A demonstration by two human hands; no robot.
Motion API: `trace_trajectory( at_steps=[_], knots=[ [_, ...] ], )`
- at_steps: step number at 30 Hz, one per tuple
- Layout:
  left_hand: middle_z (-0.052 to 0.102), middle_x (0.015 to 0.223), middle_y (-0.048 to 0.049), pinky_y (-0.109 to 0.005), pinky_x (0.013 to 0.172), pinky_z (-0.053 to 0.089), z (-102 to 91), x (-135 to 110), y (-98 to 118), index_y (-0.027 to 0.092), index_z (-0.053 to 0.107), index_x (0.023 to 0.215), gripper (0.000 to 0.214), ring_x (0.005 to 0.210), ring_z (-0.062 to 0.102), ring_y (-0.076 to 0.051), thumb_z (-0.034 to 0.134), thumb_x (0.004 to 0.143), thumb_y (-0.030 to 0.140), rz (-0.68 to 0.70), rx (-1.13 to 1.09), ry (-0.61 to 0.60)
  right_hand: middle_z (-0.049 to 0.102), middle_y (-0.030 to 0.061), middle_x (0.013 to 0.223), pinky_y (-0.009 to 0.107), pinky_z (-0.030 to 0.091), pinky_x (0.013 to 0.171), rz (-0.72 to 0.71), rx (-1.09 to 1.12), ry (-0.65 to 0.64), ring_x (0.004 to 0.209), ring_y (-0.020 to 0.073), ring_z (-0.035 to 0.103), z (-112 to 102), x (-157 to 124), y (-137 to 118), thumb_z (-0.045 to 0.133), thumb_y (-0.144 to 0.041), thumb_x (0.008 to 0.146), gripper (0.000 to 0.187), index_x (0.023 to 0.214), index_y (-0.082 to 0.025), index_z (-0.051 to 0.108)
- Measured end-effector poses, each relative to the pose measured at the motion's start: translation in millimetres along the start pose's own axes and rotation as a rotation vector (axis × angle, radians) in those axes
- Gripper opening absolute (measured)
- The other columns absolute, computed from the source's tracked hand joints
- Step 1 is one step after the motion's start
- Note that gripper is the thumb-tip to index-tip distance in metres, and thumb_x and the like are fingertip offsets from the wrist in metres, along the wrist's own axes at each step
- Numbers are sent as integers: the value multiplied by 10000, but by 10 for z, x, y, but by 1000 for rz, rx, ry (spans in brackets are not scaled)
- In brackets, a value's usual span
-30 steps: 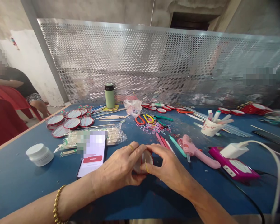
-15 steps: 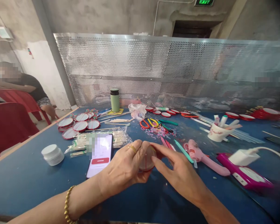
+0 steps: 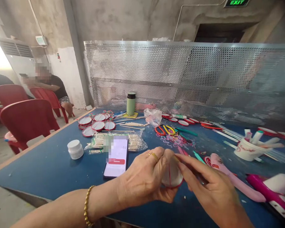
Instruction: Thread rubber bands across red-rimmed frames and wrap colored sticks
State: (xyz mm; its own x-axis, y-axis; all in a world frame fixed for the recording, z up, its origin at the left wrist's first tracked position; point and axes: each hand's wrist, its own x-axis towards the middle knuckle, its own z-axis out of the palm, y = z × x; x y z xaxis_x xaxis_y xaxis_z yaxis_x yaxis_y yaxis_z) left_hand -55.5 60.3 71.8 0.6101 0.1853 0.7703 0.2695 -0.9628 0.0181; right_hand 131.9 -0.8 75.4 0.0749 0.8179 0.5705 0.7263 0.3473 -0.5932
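Now your view has swung left, bringing in a grilled white cabinet (image 3: 17,52) at far left, beyond the red chair (image 3: 28,118). On the near side of the bench (image 3: 49,177), your left hand (image 3: 144,174) stays clamped on the red-rimmed disc (image 3: 173,175). Your right hand (image 3: 216,190) has its thumb at the disc's right edge, not across the face as a second ago; whether it grips, I cannot tell. Rightmost, the purple power strip (image 3: 263,190) now runs out of sight.
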Motion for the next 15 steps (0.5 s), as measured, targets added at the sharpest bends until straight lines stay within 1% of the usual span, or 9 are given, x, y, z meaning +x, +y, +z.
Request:
trace_trajectory(
  at_steps=[1, 3, 5, 6, 9, 11, 13, 15],
  knots=[
    [627, 1079, -161, -370, 816, 600, 2, -11, 1, 69, 371, 1299, 536, 995, 628, -269, 561, 828, 241, -7, 8, 4, 781, 40, 868, 286, 629, 689, 2, 0, 4, 697, 202, 731, 2, -5, -18, 638, -393, 897, 258, 1079, -267, 770],
    [617, 1106, -183, -390, 856, 596, 19, -42, -6, 44, 346, 1339, 606, 1052, 614, -291, 575, 813, 241, -16, 43, 40, 738, 22, 723, 250, 592, 563, 55, 55, -29, 545, 157, 664, 11, -22, -44, 619, -399, 914, 291, 1123, -244, 750],
    [608, 1131, -203, -417, 883, 590, 43, -70, -23, 27, 309, 1377, 684, 1091, 596, -312, 592, 792, 239, -24, 72, 91, 682, 8, 668, 219, 531, 466, 157, 188, -100, 477, 123, 595, 27, -45, -59, 595, -421, 934, 355, 1199, -213, 706],
    [607, 1138, -204, -426, 890, 589, 55, -78, -31, 33, 300, 1387, 706, 1103, 589, -317, 597, 781, 237, -32, 68, 106, 661, 5, 671, 211, 508, 449, 213, 276, -138, 474, 114, 576, 36, -57, -65, 595, -436, 935, 389, 1229, -196, 684],
    [610, 1150, -181, -432, 898, 588, 76, -85, -44, 87, 302, 1389, 719, 1118, 578, -311, 611, 759, 242, -78, -18, 99, 629, 6, 727, 209, 493, 472, 352, 528, -199, 506, 98, 553, 55, -90, -80, 626, -461, 912, 473, 1275, -158, 637],
    [603, 1167, -168, -426, 907, 585, 80, -86, -43, 122, 297, 1387, 728, 1126, 576, -300, 625, 747, 238, -115, -83, 73, 623, 7, 755, 210, 497, 499, 383, 610, -200, 531, 95, 546, 57, -110, -82, 639, -453, 903, 478, 1276, -155, 626],
    [590, 1187, -157, -410, 907, 583, 87, -95, -40, 150, 296, 1381, 732, 1121, 583, -283, 637, 735, 209, -158, -116, 25, 619, 8, 766, 210, 503, 517, 364, 593, -191, 559, 102, 551, 57, -127, -68, 627, -439, 911, 438, 1251, -164, 630],
    [575, 1202, -151, -405, 902, 583, 103, -112, -44, 168, 298, 1372, 741, 1109, 592, -276, 655, 724, 200, -193, -132, -26, 625, 12, 779, 206, 501, 517, 323, 517, -188, 574, 109, 559, 62, -142, -38, 599, -423, 930, 389, 1230, -179, 632]
  ],
)
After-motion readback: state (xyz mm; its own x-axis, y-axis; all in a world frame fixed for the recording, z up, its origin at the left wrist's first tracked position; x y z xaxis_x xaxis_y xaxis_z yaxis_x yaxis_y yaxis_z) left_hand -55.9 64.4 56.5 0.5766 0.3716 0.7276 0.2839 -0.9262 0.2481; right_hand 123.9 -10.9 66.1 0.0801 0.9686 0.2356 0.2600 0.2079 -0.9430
